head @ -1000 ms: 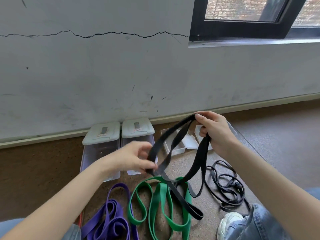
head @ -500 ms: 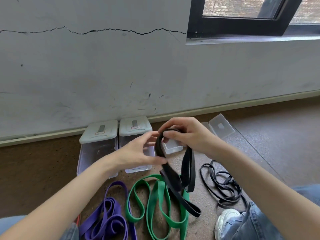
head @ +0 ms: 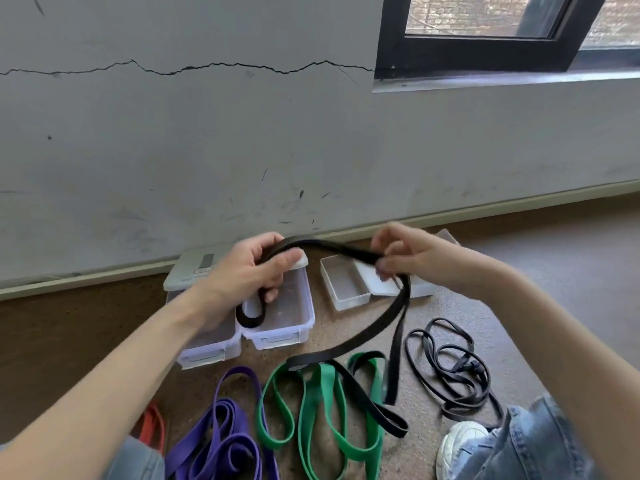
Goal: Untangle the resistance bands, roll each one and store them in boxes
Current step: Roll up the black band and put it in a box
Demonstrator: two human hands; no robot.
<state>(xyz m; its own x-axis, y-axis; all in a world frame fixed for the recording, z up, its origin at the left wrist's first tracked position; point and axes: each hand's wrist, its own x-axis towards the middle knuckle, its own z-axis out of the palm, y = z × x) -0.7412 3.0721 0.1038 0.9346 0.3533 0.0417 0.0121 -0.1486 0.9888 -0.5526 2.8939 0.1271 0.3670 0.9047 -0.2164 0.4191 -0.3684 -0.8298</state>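
A wide black band (head: 375,327) stretches between both hands above the floor. My left hand (head: 249,271) grips its folded end, a short loop hanging below the palm. My right hand (head: 405,254) pinches the band further along; from there it droops to the floor across the green band (head: 315,403). A purple band (head: 221,434) lies in a heap to the left of the green one. A thin black band (head: 446,365) lies tangled at the right. Two lidded clear boxes (head: 277,327) stand behind my left hand, and a small open box (head: 343,287) stands between the hands.
A red band (head: 152,424) peeks out by my left knee. A white shoe (head: 457,445) and a denim leg (head: 519,445) sit at the lower right. The grey wall with its skirting board (head: 104,275) runs just behind the boxes. A loose clear lid (head: 448,237) lies behind my right hand.
My hands have moved apart. The left hand now grips the folded end of the wide black band, and the right hand has slid along it to the right, stretching it into an arc.
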